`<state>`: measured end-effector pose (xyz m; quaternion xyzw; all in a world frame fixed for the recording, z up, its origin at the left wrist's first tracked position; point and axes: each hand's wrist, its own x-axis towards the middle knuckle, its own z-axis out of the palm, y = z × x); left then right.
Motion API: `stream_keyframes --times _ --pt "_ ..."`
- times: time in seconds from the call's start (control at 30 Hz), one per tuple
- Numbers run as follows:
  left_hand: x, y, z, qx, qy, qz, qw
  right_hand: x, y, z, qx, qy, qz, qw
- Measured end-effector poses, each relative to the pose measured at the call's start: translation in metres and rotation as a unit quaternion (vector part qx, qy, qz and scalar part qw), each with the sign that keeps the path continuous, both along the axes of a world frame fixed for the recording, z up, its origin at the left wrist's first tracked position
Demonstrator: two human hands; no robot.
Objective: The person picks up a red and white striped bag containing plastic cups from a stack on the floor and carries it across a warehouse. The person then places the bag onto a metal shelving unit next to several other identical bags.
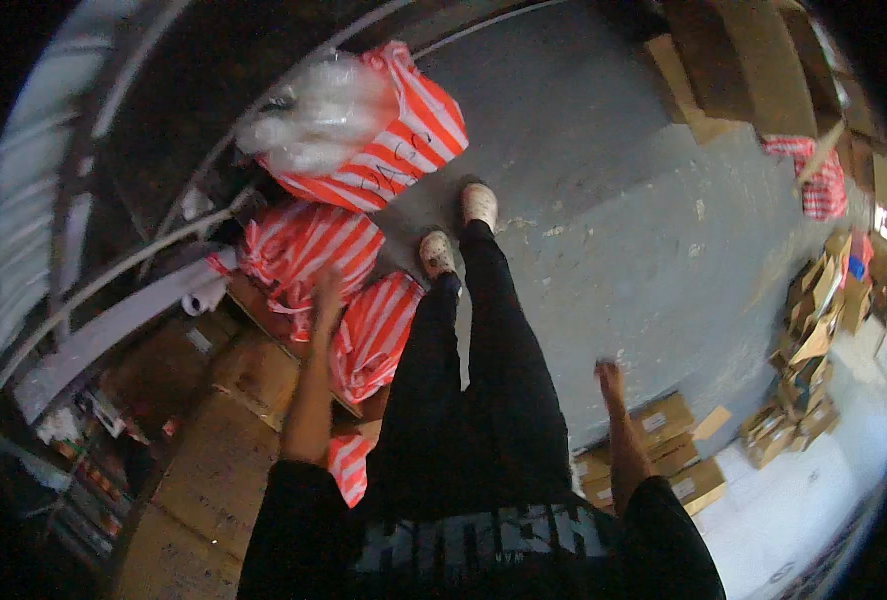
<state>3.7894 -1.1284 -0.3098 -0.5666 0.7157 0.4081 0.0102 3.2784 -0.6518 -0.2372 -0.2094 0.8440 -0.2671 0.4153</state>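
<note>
My left hand (325,298) hangs over red-and-white striped bags (373,335) piled along the left, its fingers smeared by motion; whether it touches one is unclear. My right hand (608,376) hangs beside my right leg above the grey floor (663,260), also blurred, with no object visible in it. A larger striped bag (413,140) with dark marker writing lies beyond my feet, crumpled clear plastic wrap (313,115) on its top. Another striped bag (303,260) sits just beyond my left hand.
Cardboard boxes (203,480) are stacked at lower left beside metal rails (103,270). More boxes (663,420) lie at lower right. Flattened cardboard (803,330) is heaped along the right, and large cartons (763,60) with a striped bag (818,180) stand at top right.
</note>
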Motion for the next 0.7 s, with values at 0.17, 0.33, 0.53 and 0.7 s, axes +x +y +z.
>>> stream_keyframes --times 0.17,0.33,0.53,0.7 --pt "-0.047 0.125 0.108 0.249 -0.021 -0.014 0.968 0.146 0.222 0.128 0.385 -0.142 -0.053 0.911" --pt "-0.053 0.111 0.137 0.303 -0.028 0.056 0.951 0.252 0.258 0.158 0.301 -0.241 -0.307 0.87" --pt "-0.184 0.025 0.177 0.239 0.033 0.065 0.968 0.241 0.243 0.131 0.154 -0.228 -0.38 0.883" --pt "-0.402 0.007 0.215 0.154 0.134 0.028 0.978 0.145 0.238 0.107 0.073 -0.173 -0.481 0.856"
